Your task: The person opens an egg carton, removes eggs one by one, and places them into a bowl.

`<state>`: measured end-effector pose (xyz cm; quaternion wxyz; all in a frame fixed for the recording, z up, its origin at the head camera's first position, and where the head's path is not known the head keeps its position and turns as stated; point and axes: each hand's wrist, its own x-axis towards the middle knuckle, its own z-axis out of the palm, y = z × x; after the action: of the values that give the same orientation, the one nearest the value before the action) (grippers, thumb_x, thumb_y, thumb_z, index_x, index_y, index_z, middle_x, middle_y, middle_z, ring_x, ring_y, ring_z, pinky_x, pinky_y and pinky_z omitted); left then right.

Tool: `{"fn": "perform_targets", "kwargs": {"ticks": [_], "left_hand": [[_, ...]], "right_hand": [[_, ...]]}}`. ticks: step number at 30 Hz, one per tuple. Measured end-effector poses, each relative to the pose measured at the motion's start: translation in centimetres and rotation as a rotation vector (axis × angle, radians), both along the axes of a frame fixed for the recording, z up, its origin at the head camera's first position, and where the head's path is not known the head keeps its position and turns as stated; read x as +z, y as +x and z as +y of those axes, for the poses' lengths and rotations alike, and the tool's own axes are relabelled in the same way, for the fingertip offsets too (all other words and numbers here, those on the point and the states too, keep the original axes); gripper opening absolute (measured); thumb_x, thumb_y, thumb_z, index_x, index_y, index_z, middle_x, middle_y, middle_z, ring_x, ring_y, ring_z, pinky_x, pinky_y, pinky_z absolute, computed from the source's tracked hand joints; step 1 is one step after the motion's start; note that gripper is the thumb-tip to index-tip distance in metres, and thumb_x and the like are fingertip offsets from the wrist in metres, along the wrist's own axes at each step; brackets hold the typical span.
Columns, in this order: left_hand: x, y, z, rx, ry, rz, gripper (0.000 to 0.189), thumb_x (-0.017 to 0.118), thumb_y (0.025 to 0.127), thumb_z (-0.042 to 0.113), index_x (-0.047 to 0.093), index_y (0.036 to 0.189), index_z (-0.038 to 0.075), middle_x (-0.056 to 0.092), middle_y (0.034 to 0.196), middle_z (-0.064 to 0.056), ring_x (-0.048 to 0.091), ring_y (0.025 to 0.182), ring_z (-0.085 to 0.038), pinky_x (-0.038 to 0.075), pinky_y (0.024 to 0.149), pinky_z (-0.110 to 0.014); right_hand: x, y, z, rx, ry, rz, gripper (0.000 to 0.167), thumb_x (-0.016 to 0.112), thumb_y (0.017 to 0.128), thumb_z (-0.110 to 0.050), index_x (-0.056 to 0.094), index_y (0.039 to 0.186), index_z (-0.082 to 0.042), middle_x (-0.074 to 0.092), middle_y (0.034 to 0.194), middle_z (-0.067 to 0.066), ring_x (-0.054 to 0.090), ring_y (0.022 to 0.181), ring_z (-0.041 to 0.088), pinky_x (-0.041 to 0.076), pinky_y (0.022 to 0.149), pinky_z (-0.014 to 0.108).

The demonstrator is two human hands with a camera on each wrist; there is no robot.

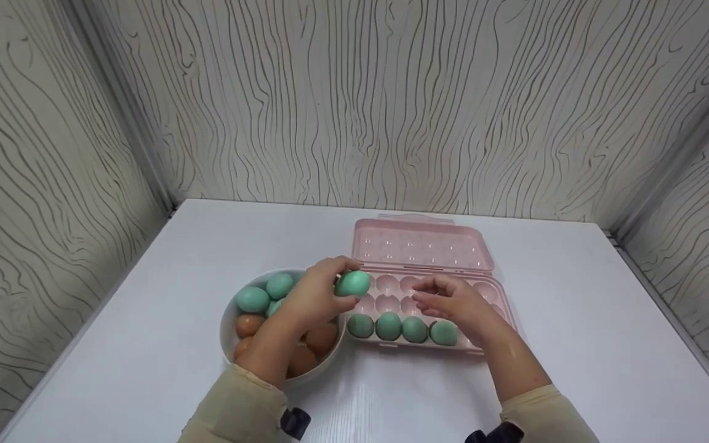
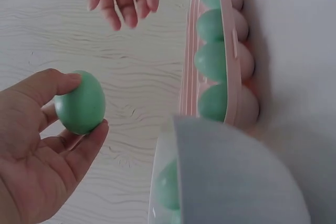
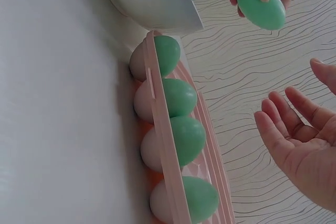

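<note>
My left hand (image 1: 310, 296) pinches a green egg (image 1: 354, 283) between thumb and fingers, held up between the bowl and the egg carton. In the left wrist view the egg is gripped at its sides, apart from everything else. My right hand (image 1: 458, 306) hovers over the right part of the pink egg carton (image 1: 495, 315), fingers loosely bent, holding nothing. Several green eggs (image 1: 388, 326) sit in the carton's near row; the visible cups behind them hold no eggs. Green and brown eggs fill the white bowl (image 1: 226, 338), partly hidden by my left forearm.
The carton's lid (image 1: 422, 245) lies folded back behind the cups. Bowl and carton stand side by side on a white table (image 1: 576, 295). Wood-patterned panels (image 1: 391, 111) rise at the back and both sides.
</note>
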<state>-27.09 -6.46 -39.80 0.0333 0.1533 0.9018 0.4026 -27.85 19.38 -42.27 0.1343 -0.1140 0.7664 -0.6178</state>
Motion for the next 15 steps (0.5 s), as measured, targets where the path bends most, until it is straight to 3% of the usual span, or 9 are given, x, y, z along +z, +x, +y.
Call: {"fn": "perform_targets", "kwargs": {"ticks": [11,15], "left_hand": [[-0.7,-0.2,-3.4,0.001,-0.146,-0.091,0.032,0.069,0.08,0.017,0.055,0.108,0.024,0.053,0.1,0.007,0.05,0.092,-0.016,0.043,0.087,-0.036],[-0.7,-0.3,-4.0,0.003,-0.159,-0.126,0.027,0.067,0.08,0.014,0.056,0.102,0.025,0.055,0.096,0.007,0.051,0.091,-0.017,0.043,0.086,-0.037]], "right_hand": [[-0.1,0.1,0.5,0.013,0.0,-0.003,0.038,0.061,0.088,-0.023,0.051,0.112,0.006,0.057,0.107,0.016,0.058,0.094,0.02,0.048,0.087,0.037],[0.0,0.0,0.6,0.004,0.007,-0.004,0.037,0.06,0.088,-0.024,0.053,0.111,0.004,0.057,0.106,0.015,0.058,0.094,0.021,0.048,0.087,0.037]]}}
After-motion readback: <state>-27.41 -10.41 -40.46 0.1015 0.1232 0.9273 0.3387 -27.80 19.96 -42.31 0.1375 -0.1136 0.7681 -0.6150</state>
